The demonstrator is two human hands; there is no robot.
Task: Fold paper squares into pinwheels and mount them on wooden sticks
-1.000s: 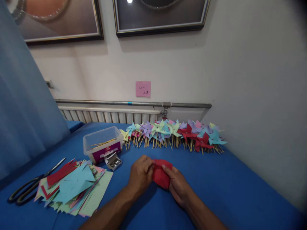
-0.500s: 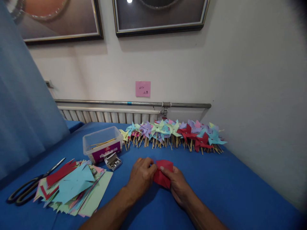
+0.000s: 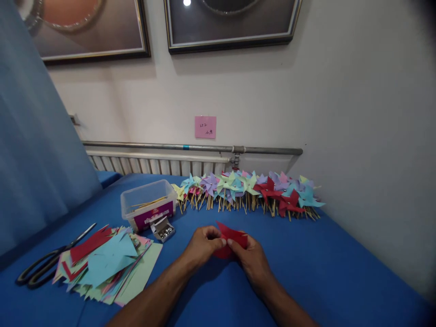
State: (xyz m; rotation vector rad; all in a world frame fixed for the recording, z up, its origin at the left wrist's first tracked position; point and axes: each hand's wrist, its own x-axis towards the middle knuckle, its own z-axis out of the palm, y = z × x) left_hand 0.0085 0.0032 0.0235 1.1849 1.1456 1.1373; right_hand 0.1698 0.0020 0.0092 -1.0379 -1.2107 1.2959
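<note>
A folded piece of red paper (image 3: 233,235) is held just above the blue table (image 3: 327,268), near its middle. My left hand (image 3: 201,247) pinches the paper's left side with closed fingers. My right hand (image 3: 250,261) grips it from the right and below, thumb on top. A red corner sticks up between the two hands. Most of the paper's lower part is hidden behind my fingers.
A row of finished coloured paper pinwheels (image 3: 248,190) on sticks lies along the wall. A clear plastic box (image 3: 148,210) holding sticks and a small open box of pins (image 3: 162,229) stand left of my hands. A pile of cut coloured paper (image 3: 107,263) and black scissors (image 3: 47,263) lie at the left.
The red paper has been folded in smaller and lifted slightly; my hands have closed in toward each other around it. The view has shifted a little.
</note>
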